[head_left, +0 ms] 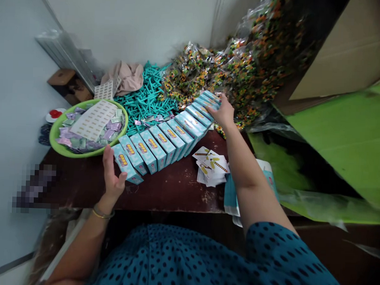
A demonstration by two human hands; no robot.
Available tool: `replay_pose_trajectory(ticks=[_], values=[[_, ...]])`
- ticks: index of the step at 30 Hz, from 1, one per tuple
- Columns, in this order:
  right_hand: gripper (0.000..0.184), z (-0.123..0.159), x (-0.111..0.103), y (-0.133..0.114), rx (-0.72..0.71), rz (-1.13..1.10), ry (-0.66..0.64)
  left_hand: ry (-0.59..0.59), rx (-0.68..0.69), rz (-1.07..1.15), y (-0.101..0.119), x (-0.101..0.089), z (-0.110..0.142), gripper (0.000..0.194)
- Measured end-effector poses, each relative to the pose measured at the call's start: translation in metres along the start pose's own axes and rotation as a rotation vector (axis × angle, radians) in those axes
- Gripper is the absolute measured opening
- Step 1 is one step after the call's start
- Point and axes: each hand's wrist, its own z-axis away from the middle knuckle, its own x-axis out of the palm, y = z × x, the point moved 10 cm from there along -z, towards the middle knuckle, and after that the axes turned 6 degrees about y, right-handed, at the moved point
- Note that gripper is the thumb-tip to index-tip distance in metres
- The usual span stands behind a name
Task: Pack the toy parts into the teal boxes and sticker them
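A long, curving row of small light-blue cardboard boxes [158,147] stretches between my two hands, with yellow-and-red lettering on their narrow faces. At the near left end, my left hand [112,175] presses on the end box, its fingers along the outer side and thumb at the lower front. My right hand [222,112] grips the far right end, thumb on top and fingers over the outer edge. Some boxes fan apart at an angle along the row. Whether the row rests on the table or is lifted a little, I cannot tell.
A green basin [54,141] of small packets and a printed sheet stands left. Behind lie teal sticks [144,100] and bags of colourful pieces [208,70]. Printed cards [211,167] lie on the dark table [166,193]; flat blue cartons [231,196] are under my right forearm.
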Motion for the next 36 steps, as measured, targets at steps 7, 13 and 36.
replay_pose_trajectory(ticks=[7,13,36], values=[[0.074,0.010,-0.003,-0.023,-0.090,0.109,-0.001,-0.178,0.288,-0.013,0.082,0.067,-0.130,0.048],[0.060,0.015,-0.012,-0.042,-0.124,0.236,-0.038,-0.715,0.397,-0.146,0.101,0.289,-0.191,0.051],[0.088,-0.010,-0.001,-0.033,-0.039,0.239,-0.160,-0.847,0.053,0.123,0.060,0.354,-0.203,0.060]])
